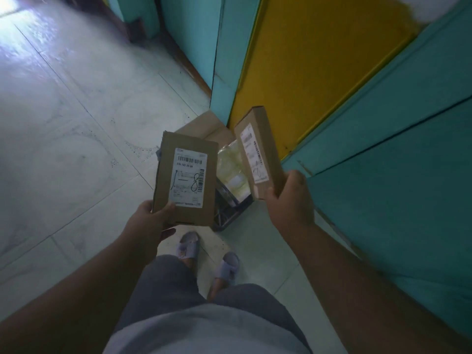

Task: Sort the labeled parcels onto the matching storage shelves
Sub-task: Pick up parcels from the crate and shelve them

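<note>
The scene is dim, with a cool greenish cast. Daylight enters from the far left, where the floor (pixel 63 103) carries a bright washed-out glare; it darkens toward the near side. The forearms and lap lie in deep shadow. The far right corner is blown out white. Wide-angle distortion bends the yellow door (pixel 319 60) and wall lines. Edges look soft and smeared, though the nearer label (pixel 188 178) is fairly legible.

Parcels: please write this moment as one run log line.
left hand: holds parcel marked 8 | right hand: holds second parcel, label unreadable | shelves: not visible
</note>
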Demonstrator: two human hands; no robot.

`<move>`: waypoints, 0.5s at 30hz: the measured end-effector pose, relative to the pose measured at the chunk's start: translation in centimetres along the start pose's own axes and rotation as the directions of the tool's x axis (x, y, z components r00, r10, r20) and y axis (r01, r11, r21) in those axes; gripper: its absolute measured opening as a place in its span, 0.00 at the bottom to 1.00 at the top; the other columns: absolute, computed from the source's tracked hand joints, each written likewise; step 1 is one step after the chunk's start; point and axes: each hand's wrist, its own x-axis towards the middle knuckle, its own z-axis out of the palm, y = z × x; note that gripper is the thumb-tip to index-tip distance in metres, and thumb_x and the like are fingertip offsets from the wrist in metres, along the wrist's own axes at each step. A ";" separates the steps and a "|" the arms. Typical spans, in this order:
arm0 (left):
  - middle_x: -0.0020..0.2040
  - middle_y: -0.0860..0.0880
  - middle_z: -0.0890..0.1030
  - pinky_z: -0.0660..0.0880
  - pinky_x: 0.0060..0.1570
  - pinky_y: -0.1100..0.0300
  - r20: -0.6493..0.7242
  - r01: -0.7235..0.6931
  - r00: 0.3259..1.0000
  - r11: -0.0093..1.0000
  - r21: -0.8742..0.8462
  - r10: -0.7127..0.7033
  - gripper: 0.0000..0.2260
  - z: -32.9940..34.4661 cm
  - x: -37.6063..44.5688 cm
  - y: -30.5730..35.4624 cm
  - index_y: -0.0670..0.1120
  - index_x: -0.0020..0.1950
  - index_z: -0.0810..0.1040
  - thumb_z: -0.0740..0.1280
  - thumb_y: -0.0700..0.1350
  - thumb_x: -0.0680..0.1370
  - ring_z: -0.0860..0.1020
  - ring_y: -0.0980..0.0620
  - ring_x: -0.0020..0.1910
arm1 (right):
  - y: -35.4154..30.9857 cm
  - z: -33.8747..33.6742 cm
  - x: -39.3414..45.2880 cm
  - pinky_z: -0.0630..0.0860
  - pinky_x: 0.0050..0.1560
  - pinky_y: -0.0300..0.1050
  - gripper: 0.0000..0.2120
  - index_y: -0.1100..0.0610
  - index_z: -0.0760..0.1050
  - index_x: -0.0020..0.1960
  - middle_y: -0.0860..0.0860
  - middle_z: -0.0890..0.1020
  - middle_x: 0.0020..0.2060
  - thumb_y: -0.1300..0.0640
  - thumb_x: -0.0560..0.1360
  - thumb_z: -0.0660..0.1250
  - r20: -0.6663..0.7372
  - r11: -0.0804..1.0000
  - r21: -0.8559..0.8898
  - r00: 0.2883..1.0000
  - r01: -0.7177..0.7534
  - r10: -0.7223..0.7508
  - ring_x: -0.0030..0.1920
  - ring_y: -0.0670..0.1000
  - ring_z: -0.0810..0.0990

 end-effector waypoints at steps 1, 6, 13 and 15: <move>0.56 0.43 0.81 0.78 0.54 0.49 0.010 -0.017 1.000 1.000 -0.010 0.017 0.14 -0.1 -1.2 0.5 0.46 0.64 0.71 0.67 0.46 0.81 0.82 0.45 0.53 | -0.5 -1.6 -0.8 0.71 0.42 0.40 0.17 0.61 0.70 0.62 0.57 0.78 0.56 0.56 0.77 0.69 0.002 0.998 0.059 1.000 -0.006 0.006 0.52 0.56 0.79; 0.56 0.43 0.81 0.77 0.58 0.46 0.107 -0.091 0.990 0.996 -0.007 0.091 0.11 -0.6 -4.8 3.7 0.47 0.62 0.72 0.67 0.45 0.81 0.81 0.44 0.53 | -2.9 -7.6 -3.3 0.65 0.36 0.25 0.17 0.60 0.70 0.63 0.55 0.80 0.58 0.57 0.77 0.69 -0.015 0.980 0.198 1.000 -0.018 0.021 0.55 0.54 0.80; 0.59 0.41 0.80 0.77 0.51 0.49 0.318 -0.285 0.921 0.946 0.152 0.227 0.09 -1.1 -5.2 10.6 0.48 0.60 0.75 0.68 0.46 0.81 0.79 0.43 0.56 | -5.9 -10.7 -6.8 0.72 0.40 0.24 0.19 0.54 0.71 0.68 0.48 0.81 0.53 0.60 0.78 0.68 -0.114 0.846 0.503 0.957 -0.176 0.268 0.52 0.46 0.80; 0.61 0.40 0.78 0.79 0.53 0.47 0.407 -0.300 0.887 0.942 0.153 0.216 0.08 -1.4 -5.5 11.7 0.49 0.58 0.76 0.69 0.45 0.80 0.79 0.41 0.57 | -5.6 -10.5 -8.5 0.81 0.50 0.43 0.19 0.49 0.71 0.66 0.50 0.84 0.50 0.62 0.78 0.68 -0.056 0.636 0.737 0.918 -0.228 0.394 0.52 0.52 0.84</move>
